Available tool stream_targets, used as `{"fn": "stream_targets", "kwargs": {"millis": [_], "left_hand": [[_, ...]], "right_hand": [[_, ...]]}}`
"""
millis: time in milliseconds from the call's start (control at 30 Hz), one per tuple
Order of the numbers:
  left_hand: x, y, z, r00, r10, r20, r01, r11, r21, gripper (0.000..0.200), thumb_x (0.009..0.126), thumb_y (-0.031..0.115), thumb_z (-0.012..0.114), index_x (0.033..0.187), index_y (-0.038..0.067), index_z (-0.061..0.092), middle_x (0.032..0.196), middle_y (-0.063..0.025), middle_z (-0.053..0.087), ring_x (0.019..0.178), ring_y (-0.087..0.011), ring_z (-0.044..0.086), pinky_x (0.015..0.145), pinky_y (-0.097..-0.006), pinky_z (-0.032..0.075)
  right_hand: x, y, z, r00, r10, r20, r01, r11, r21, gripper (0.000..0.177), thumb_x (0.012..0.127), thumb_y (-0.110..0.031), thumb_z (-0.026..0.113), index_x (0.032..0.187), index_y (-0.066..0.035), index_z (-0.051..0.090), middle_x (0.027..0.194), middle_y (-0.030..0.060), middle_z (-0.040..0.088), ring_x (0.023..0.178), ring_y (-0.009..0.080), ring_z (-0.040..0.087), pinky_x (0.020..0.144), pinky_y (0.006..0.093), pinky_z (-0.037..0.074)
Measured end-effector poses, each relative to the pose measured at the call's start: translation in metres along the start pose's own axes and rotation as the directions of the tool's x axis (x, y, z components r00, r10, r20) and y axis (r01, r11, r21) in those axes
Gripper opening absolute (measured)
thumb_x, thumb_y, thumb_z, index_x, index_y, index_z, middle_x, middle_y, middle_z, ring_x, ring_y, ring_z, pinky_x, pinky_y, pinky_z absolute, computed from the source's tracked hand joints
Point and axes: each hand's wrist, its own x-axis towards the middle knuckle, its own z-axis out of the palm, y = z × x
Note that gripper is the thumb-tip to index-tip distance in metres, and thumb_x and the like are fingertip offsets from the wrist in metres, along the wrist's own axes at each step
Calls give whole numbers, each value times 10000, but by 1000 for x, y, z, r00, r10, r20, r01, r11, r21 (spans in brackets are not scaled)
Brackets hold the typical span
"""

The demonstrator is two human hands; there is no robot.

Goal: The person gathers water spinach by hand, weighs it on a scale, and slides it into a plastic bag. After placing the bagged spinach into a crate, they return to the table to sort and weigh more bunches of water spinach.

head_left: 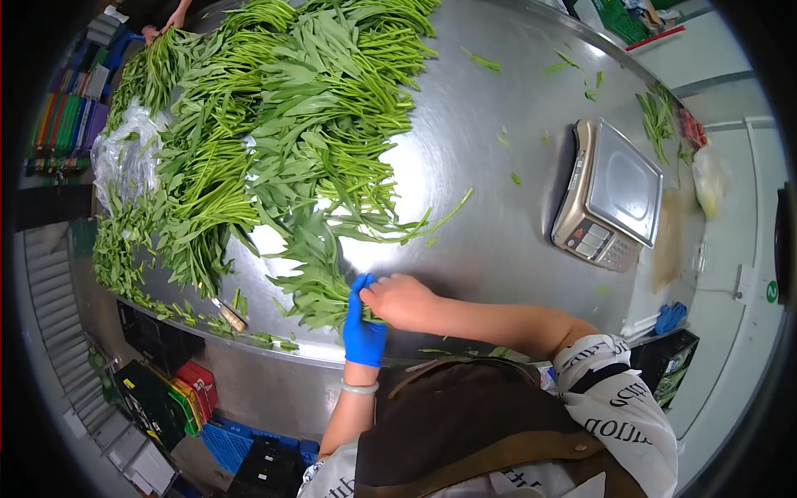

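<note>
My left hand (pixel 364 332), in a blue glove with a pale bangle at the wrist, is closed around the stems of a bunch of leafy greens (pixel 320 286) near the table's front edge. Bare and curled, my right hand (pixel 400 301) touches the gloved fingers at the same stems; what its fingertips pinch is hidden. The leaves of the bunch point left and away from me. Beyond both hands, long rows of leafy greens (pixel 307 108) cover the left half of the metal table (pixel 473 224).
A scale (pixel 627 183) stands at the right. A knife (pixel 228 314) lies near the front left edge, and a clear plastic bag (pixel 129 158) sits among greens farther left. Another person's hands (pixel 170 26) hold greens at the top left. Crates (pixel 195 390) stand below the table.
</note>
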Motion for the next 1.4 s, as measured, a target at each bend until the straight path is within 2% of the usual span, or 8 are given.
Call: {"fn": "stream_targets", "kwargs": {"millis": [200,367,567,800,1000,1100,1167,1400], "left_hand": [[-10,45,3,967,254,-36,-247,959,142,317,980,262,470,1210,49,514,721,4,472,793,-138,530,951,-367,435],[-4,40,1,986,150,-71,-138,979,150,352,971,230,493,1263,35,478,624,37,390,683,-79,480,862,-304,449],[-8,14,-15,961,162,-223,-141,984,108,308,925,201,565,1168,13,552,606,30,379,634,-109,441,794,-325,445],[-10,1,5,952,142,-272,-110,985,130,188,872,145,604,981,-3,642,584,-2,438,591,-125,448,748,-316,448],[-33,1,0,930,311,-196,-299,950,89,321,932,256,561,1079,-29,579,607,-15,465,656,-138,488,776,-337,464],[-39,-7,-12,957,283,-69,-285,958,-21,376,958,289,513,1176,-17,533,835,-63,580,822,-166,557,897,-353,445],[-37,-4,-10,959,277,-53,-281,957,-73,371,948,268,528,1194,-9,527,981,-93,599,942,-194,562,950,-371,429],[-39,52,-20,912,406,-53,-405,914,30,242,929,184,552,1119,37,531,1126,-118,602,1111,-271,556,1017,-431,404]], "right_hand": [[-14,90,-7,922,188,-338,-223,972,-69,124,750,-75,565,870,-68,597,873,82,601,847,254,584,745,388,482],[-15,134,-37,988,150,32,-127,914,-385,211,711,-66,557,914,-78,613,1014,49,603,1002,229,553,798,346,461],[-48,156,-80,963,-117,-241,33,945,-327,189,737,-91,539,916,-112,593,938,33,576,912,229,555,760,367,466],[-72,174,-35,968,203,147,-105,861,-498,267,786,-84,533,1050,-61,571,1060,99,587,967,267,575,771,364,492],[-37,33,-69,813,562,-150,-297,623,723,219,902,-139,540,1087,-23,538,1009,135,641,940,265,621,817,318,476],[-14,-6,-64,958,193,-210,-91,904,417,230,895,-164,563,1086,-36,553,996,143,645,891,290,628,801,361,483],[-3,-16,-38,980,-11,200,-50,954,295,238,884,-191,583,1072,-45,576,966,156,640,855,323,619,777,395,486],[47,20,-26,998,13,58,-39,883,467,187,838,-183,629,962,-44,621,935,104,624,858,294,599,745,379,488]]}}
